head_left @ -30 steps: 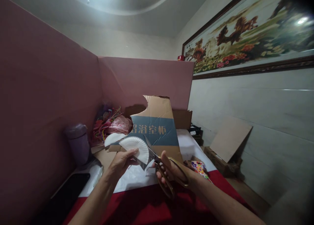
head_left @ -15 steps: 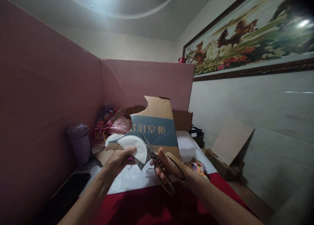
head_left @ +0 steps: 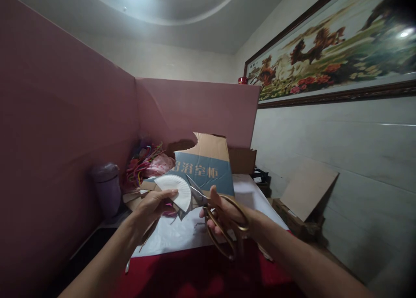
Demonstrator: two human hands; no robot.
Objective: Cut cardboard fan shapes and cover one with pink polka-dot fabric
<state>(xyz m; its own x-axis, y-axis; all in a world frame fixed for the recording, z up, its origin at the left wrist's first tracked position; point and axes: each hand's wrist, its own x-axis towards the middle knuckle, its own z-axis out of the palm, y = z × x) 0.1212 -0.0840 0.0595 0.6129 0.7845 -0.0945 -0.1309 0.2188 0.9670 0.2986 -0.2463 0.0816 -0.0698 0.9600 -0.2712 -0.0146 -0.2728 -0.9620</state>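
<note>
My left hand (head_left: 154, 204) is closed, its thumb pressing on a fan-shaped piece of ribbed white paper plate (head_left: 182, 191). Behind that piece is a cut sheet of brown cardboard (head_left: 208, 172) with a blue band and printed characters. My left fingers are mostly hidden under the paper. In my right hand (head_left: 225, 211) is a pair of scissors (head_left: 245, 222) with large gold-coloured handles. Their blades are apart and lie at the right edge of the paper piece, against the cardboard. How far the lower blade sits behind the cardboard I cannot tell.
A white and red cloth (head_left: 169, 272) covers the table. At the left stand a purple wrapped cylinder (head_left: 105, 189) and a heap of colourful craft stems (head_left: 143, 163). Pink partitions (head_left: 195, 107) enclose the back and left. Cardboard boxes (head_left: 297, 215) sit at the right wall.
The cardboard has dipped slightly, and the paper piece has shifted a little left with my left hand. The second white rounded piece at the left no longer shows. The scissors stay beside the paper.
</note>
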